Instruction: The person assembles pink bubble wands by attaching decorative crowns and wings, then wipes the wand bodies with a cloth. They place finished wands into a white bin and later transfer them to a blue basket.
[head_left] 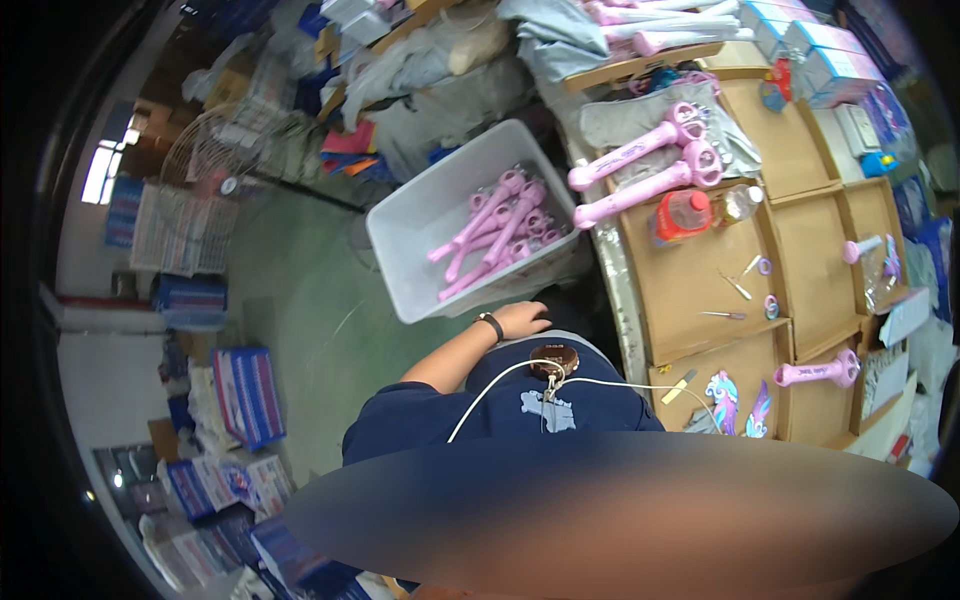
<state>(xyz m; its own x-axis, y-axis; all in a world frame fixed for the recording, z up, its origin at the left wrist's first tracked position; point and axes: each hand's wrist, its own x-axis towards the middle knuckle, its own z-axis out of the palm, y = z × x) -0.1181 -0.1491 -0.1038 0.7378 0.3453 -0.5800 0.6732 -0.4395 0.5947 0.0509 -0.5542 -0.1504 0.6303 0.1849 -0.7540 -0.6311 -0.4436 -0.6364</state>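
Observation:
My left hand [522, 319], with a dark band on its wrist, lies in front of my waist against dark clothing. Its fingers are loosely extended, and nothing shows in them. Just beyond it stands a grey plastic bin [400, 225] holding several pink wand-like toy handles [497, 222] with ring-shaped heads. My right hand is out of view. On the workbench to the right, two more pink handles [650, 170] lie side by side on a grey cloth [610, 125]. Another pink handle [818, 371] rests farther right, near blue-and-purple wing-shaped pieces [724, 398].
Shallow cardboard trays [665, 290] cover the bench, holding a red-capped bottle [683, 216], a clear bottle [738, 205] and small tools [735, 285]. A standing fan [215, 165] is at the left. Packed bags [248, 395] line the floor. A white cord [500, 375] crosses my shirt.

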